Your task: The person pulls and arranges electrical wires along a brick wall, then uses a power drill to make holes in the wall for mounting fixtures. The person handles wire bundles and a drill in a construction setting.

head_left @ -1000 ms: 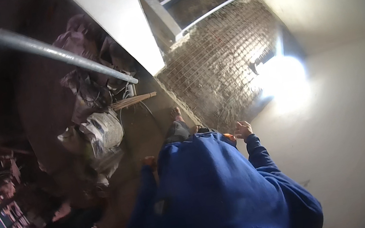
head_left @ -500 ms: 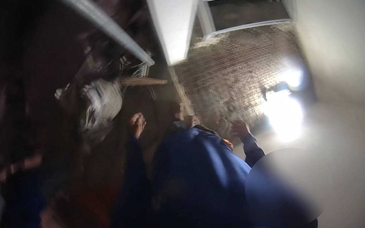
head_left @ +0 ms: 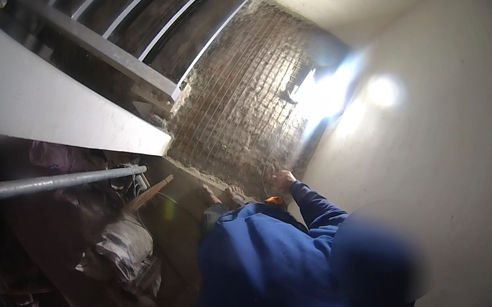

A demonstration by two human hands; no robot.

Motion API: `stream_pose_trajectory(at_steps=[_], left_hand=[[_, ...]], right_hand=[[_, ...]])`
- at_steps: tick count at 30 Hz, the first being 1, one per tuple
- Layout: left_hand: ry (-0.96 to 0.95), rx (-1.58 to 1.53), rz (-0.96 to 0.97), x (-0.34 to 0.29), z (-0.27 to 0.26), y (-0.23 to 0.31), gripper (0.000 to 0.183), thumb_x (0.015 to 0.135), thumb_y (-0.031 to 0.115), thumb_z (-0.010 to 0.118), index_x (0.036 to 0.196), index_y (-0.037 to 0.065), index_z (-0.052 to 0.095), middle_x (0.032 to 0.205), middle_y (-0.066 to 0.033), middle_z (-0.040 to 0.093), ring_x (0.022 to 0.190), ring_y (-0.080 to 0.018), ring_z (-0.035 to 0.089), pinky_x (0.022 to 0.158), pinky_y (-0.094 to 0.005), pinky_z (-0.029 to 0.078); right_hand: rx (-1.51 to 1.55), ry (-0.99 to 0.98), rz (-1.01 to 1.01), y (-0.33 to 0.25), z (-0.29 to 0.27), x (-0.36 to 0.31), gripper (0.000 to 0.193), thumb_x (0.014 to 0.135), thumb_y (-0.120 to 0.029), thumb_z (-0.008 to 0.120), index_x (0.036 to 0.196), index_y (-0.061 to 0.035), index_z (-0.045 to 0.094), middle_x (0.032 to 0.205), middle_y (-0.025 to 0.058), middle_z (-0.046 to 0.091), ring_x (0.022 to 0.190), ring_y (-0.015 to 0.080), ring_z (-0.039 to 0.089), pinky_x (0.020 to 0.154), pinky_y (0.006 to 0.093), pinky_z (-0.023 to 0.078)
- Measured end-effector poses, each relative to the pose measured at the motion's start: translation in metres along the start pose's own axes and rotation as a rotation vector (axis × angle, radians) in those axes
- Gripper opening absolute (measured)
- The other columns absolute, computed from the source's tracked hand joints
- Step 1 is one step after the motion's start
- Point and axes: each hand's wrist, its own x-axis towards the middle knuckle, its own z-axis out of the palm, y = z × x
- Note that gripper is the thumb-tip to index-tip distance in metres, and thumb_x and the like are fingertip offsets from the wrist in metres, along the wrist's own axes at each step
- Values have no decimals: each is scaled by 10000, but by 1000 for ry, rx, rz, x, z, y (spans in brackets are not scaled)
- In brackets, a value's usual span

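Note:
My right hand [head_left: 282,180] is held out in front of my blue top, close to the pale wall, its fingers loosely bent and apart. Nothing shows in it, though it is small and near the glare. My left hand is out of sight. A small orange item [head_left: 275,201] shows at the front of my clothing, just below the right hand; its kind is unclear. My bare feet [head_left: 235,193] stand at the edge of a rough floor with a grid pattern [head_left: 228,91]. On that floor a very bright light [head_left: 322,95] shines beside the wall.
A smooth pale wall [head_left: 456,149] runs along my right. Ahead left are a white pillar or wall end [head_left: 54,108] and a frame with white bars [head_left: 171,28]. On the left, a metal pipe [head_left: 47,182] juts out above a wooden piece [head_left: 151,193] and crumpled sacks [head_left: 125,247].
The view has turned to the right, so the pillar and barred frame now lie further left. My left hand has gone out of view. The picture is sharper.

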Motion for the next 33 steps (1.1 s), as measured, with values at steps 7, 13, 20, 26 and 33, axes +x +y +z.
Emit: stream_pose_trajectory(at_steps=[7,13,20,26,33], left_hand=[[-62,94,60,-3,22,-18,200,959,261,545,999,69,585,795,-74,601,661,-171,616,532,-320,511],[-28,64,215,5,31,28,183,942,260,551,954,81,584,750,-79,599,640,-187,627,505,-333,504],[65,-6,155,-6,40,80,232,952,277,584,1125,126,614,752,-2,581,602,-126,603,447,-275,445],[-206,-134,462,-7,69,-42,256,972,221,581,1159,50,614,910,-59,635,735,-142,625,595,-285,526],[82,878,602,-87,60,-183,279,988,228,554,1200,51,597,1026,-77,626,852,-200,620,724,-376,524]], right_hand=[[1314,128,622,12,65,-24,179,931,-274,648,946,-96,637,704,29,640,609,208,650,486,363,508],[1360,119,665,2,18,-21,221,932,-258,679,1018,-57,650,692,31,618,544,162,598,447,343,476],[1393,33,657,-12,-15,-20,258,948,-275,655,1071,-50,634,805,69,652,616,171,634,486,335,504],[1090,2,132,-8,-1,-15,250,950,-294,642,1065,-72,629,817,75,664,665,195,661,523,345,535],[1210,-123,358,-22,-27,4,270,930,-319,637,1052,-80,617,811,76,662,657,208,681,526,361,553]])
